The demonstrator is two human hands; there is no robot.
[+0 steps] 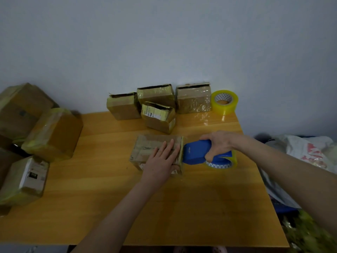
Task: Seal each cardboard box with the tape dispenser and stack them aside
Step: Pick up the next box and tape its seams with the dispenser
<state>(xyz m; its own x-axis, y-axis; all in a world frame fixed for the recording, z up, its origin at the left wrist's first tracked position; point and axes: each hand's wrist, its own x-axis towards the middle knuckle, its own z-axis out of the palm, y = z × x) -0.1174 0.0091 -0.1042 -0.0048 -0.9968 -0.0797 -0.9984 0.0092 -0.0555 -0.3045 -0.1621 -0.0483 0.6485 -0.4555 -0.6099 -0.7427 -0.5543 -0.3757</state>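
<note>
The dispenser [196,154] bears small white lettering, seemingly "DELI". The dark tag on the left box [27,179] and the white label on the back box [158,115] are too blurred to read.

The left hand [162,159] presses flat on the cardboard box [145,150] while the right hand [218,145] grips the blue tape dispenser [196,154] at its end.

desk [109,207]: 1 | cardboard box at desk centre [151,145]: 1 | cardboard boxes along desk's far edge: 4 [124,106] [156,94] [158,117] [193,98] | taped boxes at desk's left end: at least 3 [21,106] [52,134] [25,179], further ones cut off | blue tape dispenser [197,152]: 1 | tape rolls: 2, one in the dispenser [221,164], one loose at desk's far right corner [225,101] | hands: 2, left hand [160,161], right hand [218,143]
</note>
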